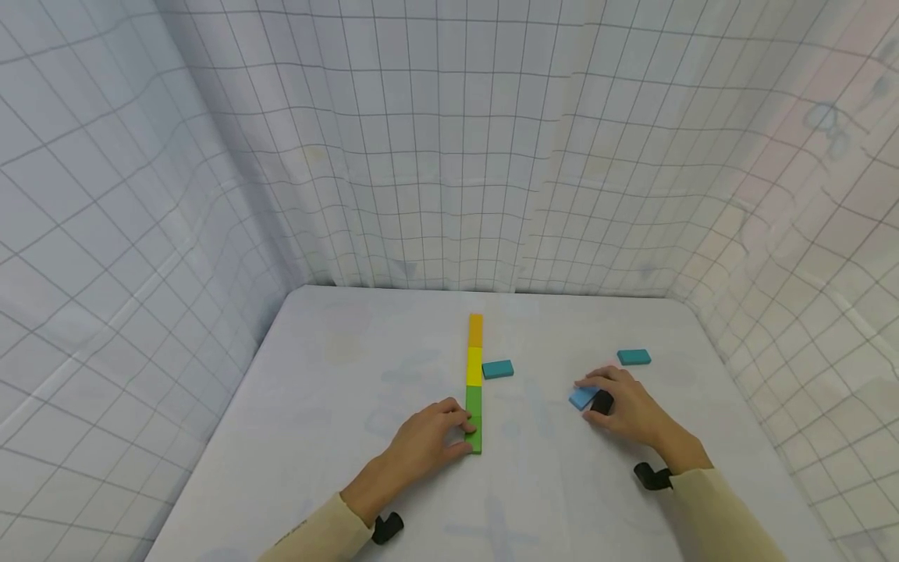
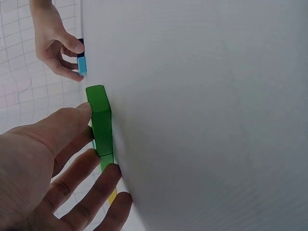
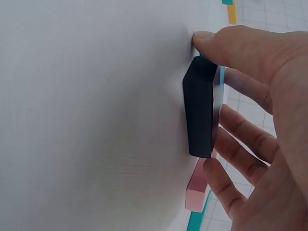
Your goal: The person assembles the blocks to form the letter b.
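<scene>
A straight row of flat blocks runs away from me: a green block (image 1: 475,442), another green block (image 1: 474,400), a yellow block (image 1: 474,367) and an orange block (image 1: 476,330). My left hand (image 1: 430,434) rests at the near green end, thumb and fingertips touching its left side and top, fingers loosely bent. On the right, my right hand (image 1: 627,406) pinches a light blue block (image 1: 582,397) between thumb and fingers. Beside it, under the palm, lies a black block (image 3: 199,113). A pink block (image 3: 196,190) sits past the little finger, mostly hidden in the head view.
One teal block (image 1: 498,369) lies close against the yellow block's right side. Another teal block (image 1: 634,357) lies beyond my right hand. Hanging grid-patterned white cloth (image 1: 449,156) walls the white table (image 1: 337,375) at the back and both sides.
</scene>
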Demonstrator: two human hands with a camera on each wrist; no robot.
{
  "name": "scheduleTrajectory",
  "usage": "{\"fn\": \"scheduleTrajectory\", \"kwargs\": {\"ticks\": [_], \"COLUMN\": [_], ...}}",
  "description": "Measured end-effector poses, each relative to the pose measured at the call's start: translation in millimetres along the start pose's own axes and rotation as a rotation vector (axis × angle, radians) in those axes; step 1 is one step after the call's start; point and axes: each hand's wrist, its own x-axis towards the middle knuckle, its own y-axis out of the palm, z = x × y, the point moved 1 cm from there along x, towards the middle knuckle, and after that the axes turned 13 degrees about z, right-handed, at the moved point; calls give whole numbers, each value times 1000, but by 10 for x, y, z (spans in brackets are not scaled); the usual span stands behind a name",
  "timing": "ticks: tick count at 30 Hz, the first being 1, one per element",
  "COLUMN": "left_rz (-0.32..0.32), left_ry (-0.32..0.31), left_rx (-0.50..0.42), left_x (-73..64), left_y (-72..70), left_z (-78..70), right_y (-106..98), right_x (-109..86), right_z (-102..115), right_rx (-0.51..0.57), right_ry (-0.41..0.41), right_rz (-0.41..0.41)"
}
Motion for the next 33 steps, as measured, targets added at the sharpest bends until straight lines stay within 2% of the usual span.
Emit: {"fn": "scheduleTrajectory", "kwargs": {"ticks": [5, 11, 16, 29, 33], "left_rz": [-4, 0, -3, -11, -7], "left_ry": [3, 2, 11, 2, 3], "left_rx": [1, -2, -3, 2, 0], "left_x": [-7, -9, -9, 2, 0], "left_y": [-8, -9, -13, -31, -30], "left_z": [-17, -22, -17, -21, -24], "right_y": [10, 38, 51, 62, 79], "right_x": [1, 23, 31, 72, 92], "right_z": [-2, 4, 10, 15, 6], "right_rx": [0, -37, -44, -57, -54], "right_ry": [2, -55, -70, -42, -56], "right_rz": [-8, -59, -81, -58, -55]}}
